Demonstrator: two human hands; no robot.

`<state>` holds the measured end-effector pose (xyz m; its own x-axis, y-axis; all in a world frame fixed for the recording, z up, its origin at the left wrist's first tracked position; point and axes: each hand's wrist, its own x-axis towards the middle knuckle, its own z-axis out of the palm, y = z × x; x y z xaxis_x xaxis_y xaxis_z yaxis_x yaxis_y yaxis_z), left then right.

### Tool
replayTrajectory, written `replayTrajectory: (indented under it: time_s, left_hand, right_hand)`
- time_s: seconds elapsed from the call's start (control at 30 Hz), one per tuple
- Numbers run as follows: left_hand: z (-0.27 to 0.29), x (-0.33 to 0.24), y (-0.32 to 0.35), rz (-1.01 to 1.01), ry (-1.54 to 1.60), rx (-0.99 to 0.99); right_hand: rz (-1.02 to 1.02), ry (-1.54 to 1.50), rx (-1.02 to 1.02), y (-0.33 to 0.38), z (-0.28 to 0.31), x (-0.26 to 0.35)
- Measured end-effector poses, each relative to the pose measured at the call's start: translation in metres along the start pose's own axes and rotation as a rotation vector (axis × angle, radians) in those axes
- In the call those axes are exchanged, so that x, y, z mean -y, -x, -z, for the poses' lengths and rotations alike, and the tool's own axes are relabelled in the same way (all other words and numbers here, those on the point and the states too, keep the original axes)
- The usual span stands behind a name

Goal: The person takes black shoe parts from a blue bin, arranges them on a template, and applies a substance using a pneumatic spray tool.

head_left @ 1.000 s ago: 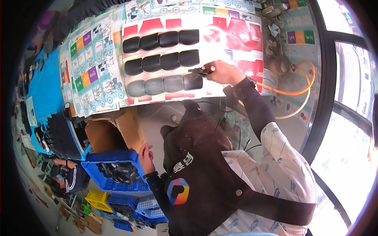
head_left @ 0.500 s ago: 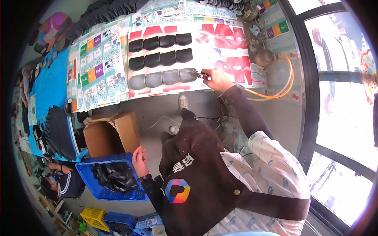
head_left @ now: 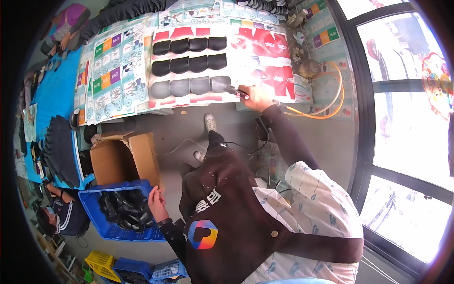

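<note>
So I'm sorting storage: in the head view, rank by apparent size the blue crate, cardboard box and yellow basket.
1. Blue crate and cardboard box: look alike, unranked.
2. Yellow basket: smallest, though near the bent rim.

The right hand (head_left: 255, 97) grips a small tool (head_left: 236, 91) against the end grey pad (head_left: 220, 84) on the bench (head_left: 265, 71). The left hand (head_left: 157, 203) hangs beside a blue crate (head_left: 106, 227) of black pieces (head_left: 124, 208).

Worktop (head_left: 331, 35) across the top of the frame: printed sheets (head_left: 118, 71) cover it, three rows of dark pads (head_left: 189, 66) on them.
</note>
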<state>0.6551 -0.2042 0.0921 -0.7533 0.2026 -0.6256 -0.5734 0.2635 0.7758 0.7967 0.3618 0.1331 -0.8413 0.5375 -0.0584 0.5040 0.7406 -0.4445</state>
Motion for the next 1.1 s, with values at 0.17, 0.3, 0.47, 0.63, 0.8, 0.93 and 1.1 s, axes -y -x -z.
replayTrajectory:
  time_s: [0.17,0.3,0.47,0.63,0.8,0.93,1.1]
  left_hand:
    - [-0.005,-0.014,-0.007,0.019,0.008,0.000]
    - [-0.014,-0.020,-0.019,0.030,0.012,0.007]
    - [-0.026,-0.026,-0.033,0.033,-0.025,0.040]
    - [-0.045,-0.048,-0.047,0.058,-0.033,0.051]
    - [-0.070,-0.071,-0.057,0.075,-0.079,0.046]
    - [-0.088,-0.083,-0.065,0.076,-0.053,0.033]
    - [-0.115,-0.097,-0.068,0.101,-0.099,0.020]
  right_hand:
    - [0.012,0.095,0.084,-0.007,0.016,0.003]
    - [-0.081,0.043,0.053,-0.015,0.022,-0.008]
    - [0.052,-0.133,-0.012,-0.035,0.018,-0.019]
    - [-0.095,-0.134,0.152,-0.085,0.021,-0.036]
    - [-0.062,-0.152,0.285,-0.129,0.026,-0.043]
    - [-0.119,-0.184,0.316,-0.142,0.024,-0.073]
    - [-0.151,-0.223,0.482,-0.152,0.030,-0.074]
